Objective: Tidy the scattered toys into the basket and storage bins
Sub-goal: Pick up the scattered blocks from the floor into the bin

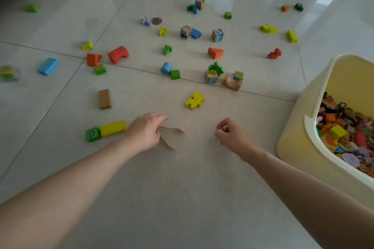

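Observation:
Many wooden blocks and puzzle pieces lie scattered on the pale tiled floor (182,188). My left hand (144,132) hovers low over the floor with relaxed fingers and holds nothing. Just left of it lie a yellow block (113,128) and a green "P" cube (92,134). My right hand (229,134) is curled, and a small yellowish piece (224,127) shows between its fingers. A yellow puzzle piece (194,100) lies just beyond both hands. The cream storage bin (299,123) stands at the right, partly filled with toys.
A brown block (104,99) lies front left. Farther out lie a red arch (118,54), orange wedges (215,53), a blue block (48,66), picture cubes (211,76) and several small pieces. Bare floor stretches between my arms.

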Motion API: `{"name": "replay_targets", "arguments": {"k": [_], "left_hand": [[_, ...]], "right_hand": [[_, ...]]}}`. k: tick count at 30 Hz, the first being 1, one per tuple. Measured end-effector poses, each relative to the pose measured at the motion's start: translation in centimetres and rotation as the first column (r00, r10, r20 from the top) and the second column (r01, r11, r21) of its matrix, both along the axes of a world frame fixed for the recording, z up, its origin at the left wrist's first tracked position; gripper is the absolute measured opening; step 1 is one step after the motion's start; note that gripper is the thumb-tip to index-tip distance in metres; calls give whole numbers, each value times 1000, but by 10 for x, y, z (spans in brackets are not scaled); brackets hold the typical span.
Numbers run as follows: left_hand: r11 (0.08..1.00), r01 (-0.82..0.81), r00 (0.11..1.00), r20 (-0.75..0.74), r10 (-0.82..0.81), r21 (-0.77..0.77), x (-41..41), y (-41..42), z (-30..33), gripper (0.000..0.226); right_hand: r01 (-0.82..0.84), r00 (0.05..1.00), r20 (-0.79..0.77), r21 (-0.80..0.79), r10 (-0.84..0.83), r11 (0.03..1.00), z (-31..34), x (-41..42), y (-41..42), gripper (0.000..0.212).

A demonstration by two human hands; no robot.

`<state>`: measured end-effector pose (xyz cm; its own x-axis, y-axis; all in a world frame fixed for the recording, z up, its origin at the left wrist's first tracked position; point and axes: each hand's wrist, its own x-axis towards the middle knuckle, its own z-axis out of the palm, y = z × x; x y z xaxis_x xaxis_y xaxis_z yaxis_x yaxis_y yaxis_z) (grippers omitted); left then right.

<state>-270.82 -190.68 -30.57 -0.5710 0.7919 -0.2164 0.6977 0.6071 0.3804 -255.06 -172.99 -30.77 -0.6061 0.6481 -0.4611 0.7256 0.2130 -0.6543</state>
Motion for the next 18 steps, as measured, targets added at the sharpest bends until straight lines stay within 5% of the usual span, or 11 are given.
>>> {"name": "replay_targets", "arguments": {"k": [2, 6, 8, 11, 18], "left_hand": [[969, 174, 977, -95, -192, -175, 4, 3, -5, 61], [879, 269, 916, -177, -360, -395, 19, 9, -20, 73], [937, 210, 896, -329, -299, -280, 17, -2, -26, 77], [974, 190, 851, -473, -228, -126, 8, -18, -37, 51], [999, 42, 894, -446, -45, -16, 13, -34, -48, 34]], "right_hand": [[118, 982, -115, -236, -148, 965, 7, -12, -9, 11], [104, 963, -194, -379, -189, 919, 18, -28, -22, 20], [113, 956, -205, -395, -208, 912, 19, -35, -28, 21], [113, 952, -220, -397, -214, 911, 19, -41, -33, 21], [120, 951, -212, -422, -226, 899, 11, -43, -44, 22]]}}
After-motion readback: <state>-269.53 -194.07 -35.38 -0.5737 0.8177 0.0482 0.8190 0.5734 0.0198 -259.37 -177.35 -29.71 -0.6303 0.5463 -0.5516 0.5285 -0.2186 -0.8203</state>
